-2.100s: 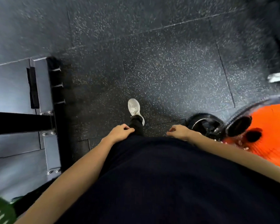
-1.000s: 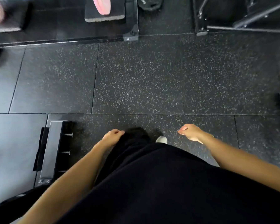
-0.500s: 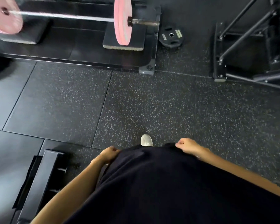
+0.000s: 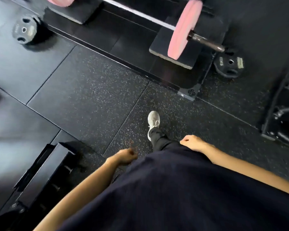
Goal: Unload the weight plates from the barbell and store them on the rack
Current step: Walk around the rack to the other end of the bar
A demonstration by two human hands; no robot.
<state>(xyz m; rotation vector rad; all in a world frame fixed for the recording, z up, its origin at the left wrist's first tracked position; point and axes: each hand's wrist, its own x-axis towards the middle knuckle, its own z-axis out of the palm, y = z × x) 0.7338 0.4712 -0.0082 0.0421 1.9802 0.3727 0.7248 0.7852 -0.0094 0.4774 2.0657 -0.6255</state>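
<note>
Two hands, left hand [image 4: 126,155] and right hand [image 4: 191,142], fingers loosely curled, empty | barbell [image 4: 140,14] ahead, pink plate [image 4: 183,29] on | black plate [image 4: 229,65] beside it

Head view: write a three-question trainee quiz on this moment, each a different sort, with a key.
1. True or false: the pink plate is still on the barbell.
2. Multiple choice: the small black plate near the bar's sleeve end lies A) on the floor, B) on the bar, C) in a hand.
3. Fill in: the left hand and right hand hold ____.

Key: 1 true; 2 A; 3 nothing.
</note>
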